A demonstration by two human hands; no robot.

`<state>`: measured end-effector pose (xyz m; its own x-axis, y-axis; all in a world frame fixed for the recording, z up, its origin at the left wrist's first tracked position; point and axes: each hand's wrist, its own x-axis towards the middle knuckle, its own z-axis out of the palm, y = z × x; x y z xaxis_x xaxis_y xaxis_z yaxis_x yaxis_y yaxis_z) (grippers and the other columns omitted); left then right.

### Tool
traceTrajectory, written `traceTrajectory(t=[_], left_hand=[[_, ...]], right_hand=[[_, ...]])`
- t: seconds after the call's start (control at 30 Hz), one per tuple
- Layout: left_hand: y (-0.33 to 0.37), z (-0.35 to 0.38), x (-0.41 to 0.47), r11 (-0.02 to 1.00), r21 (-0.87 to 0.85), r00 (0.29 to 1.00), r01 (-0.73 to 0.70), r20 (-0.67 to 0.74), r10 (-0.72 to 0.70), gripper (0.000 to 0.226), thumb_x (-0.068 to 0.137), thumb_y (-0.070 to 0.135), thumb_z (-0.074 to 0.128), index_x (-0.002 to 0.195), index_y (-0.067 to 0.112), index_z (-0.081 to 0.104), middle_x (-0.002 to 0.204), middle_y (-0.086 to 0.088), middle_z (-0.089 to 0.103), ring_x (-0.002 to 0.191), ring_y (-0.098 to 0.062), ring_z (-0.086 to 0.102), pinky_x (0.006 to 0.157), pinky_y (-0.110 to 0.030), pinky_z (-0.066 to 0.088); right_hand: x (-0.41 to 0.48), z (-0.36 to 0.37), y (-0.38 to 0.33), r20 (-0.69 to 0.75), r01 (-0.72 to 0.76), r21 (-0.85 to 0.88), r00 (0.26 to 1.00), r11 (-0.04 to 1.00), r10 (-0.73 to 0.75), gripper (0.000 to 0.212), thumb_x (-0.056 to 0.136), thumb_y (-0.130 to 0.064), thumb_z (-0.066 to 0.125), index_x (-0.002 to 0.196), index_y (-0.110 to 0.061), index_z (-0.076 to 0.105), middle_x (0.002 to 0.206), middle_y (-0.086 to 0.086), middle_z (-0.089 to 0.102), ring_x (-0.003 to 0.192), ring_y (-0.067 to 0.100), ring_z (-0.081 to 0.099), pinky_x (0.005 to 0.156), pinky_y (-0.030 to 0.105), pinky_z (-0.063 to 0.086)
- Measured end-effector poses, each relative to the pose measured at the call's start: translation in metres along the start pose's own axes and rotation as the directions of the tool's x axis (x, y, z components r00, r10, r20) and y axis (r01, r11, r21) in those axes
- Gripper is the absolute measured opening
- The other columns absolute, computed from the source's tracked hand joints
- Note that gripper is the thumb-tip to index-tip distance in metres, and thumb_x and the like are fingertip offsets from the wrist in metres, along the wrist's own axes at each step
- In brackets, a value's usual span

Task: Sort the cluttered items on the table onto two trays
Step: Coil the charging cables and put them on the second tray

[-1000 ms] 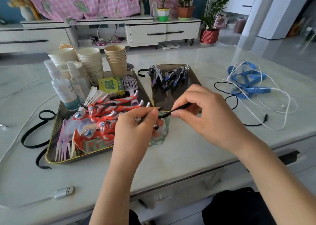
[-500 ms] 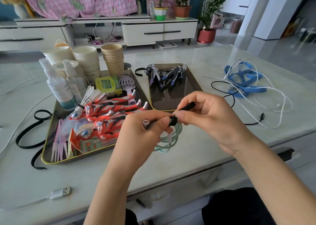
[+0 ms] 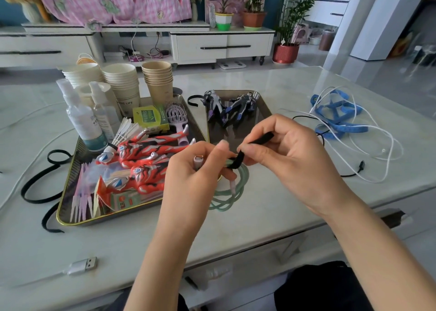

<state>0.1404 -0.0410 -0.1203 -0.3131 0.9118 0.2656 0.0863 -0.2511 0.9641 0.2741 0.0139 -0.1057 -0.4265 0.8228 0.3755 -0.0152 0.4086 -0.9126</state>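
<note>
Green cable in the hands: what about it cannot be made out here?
- Head view: the left hand covers the upper left of the green cable.
- Head view: the right hand hides the black strap partly.
- Head view: the plug type is too small to tell.

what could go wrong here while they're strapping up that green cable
1. The black strap is only pinched by the right hand; if it slips, the green cable coil gripped by the left hand may spring open.
2. The left tray is crowded, so setting the bundle there might knock the upright spray bottles; the right tray shows more bare space.
</note>
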Motion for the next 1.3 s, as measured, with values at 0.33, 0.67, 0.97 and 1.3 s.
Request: traceTrajectory(t=[0.33, 0.67, 0.97, 1.3], left_hand=[[-0.001, 0.003, 0.002, 0.988, -0.088, 0.992, 0.124, 0.017, -0.123, 0.010, 0.083, 0.006, 0.062, 0.074, 0.009, 0.063, 0.052, 0.001, 0.064, 0.051, -0.005, 0.059, 0.057, -0.012, 0.047], [-0.001, -0.003, 0.000, 0.988, -0.104, 0.990, 0.118, 0.092, -0.108, 0.017, 0.086, -0.001, 0.057, 0.092, 0.013, 0.050, 0.049, 0.004, 0.055, 0.051, -0.009, 0.054, 0.059, -0.022, 0.044], [-0.005, -0.003, -0.001, 0.985, -0.146, 0.988, 0.094, 0.132, -0.075, 0.018, 0.090, -0.001, 0.053, 0.089, 0.016, 0.049, 0.051, 0.009, 0.052, 0.054, -0.006, 0.052, 0.053, -0.012, 0.040], [-0.004, -0.007, 0.000, 0.981, -0.180, 0.993, 0.077, 0.102, -0.059, 0.015, 0.090, -0.002, 0.051, 0.088, 0.012, 0.047, 0.053, 0.006, 0.050, 0.051, -0.007, 0.051, 0.050, -0.012, 0.041]], right_hand=[[-0.002, -0.001, 0.000, 0.007, 0.045, -0.013, 0.999, 0.999, -0.045, 0.011, 0.075, -0.008, 0.066, 0.080, -0.015, 0.059, 0.076, 0.003, 0.064, 0.075, 0.027, 0.065, 0.072, 0.030, 0.057], [-0.001, 0.011, 0.011, -0.002, -0.102, 0.025, 0.995, 0.995, 0.102, 0.017, 0.076, -0.007, 0.068, 0.080, -0.020, 0.059, 0.070, -0.004, 0.061, 0.069, 0.013, 0.058, 0.068, 0.028, 0.049], [-0.003, 0.015, 0.010, -0.107, -0.335, 0.173, 0.928, 0.926, 0.356, 0.031, 0.076, -0.004, 0.071, 0.096, -0.023, 0.057, 0.090, 0.000, 0.064, 0.077, 0.010, 0.061, 0.070, 0.025, 0.046], [-0.007, 0.017, 0.008, 0.049, -0.005, -0.330, 0.999, 0.944, 0.022, 0.034, 0.091, -0.023, 0.055, 0.068, 0.000, 0.064, 0.059, 0.004, 0.056, 0.056, 0.012, 0.047, 0.056, 0.026, 0.038]])
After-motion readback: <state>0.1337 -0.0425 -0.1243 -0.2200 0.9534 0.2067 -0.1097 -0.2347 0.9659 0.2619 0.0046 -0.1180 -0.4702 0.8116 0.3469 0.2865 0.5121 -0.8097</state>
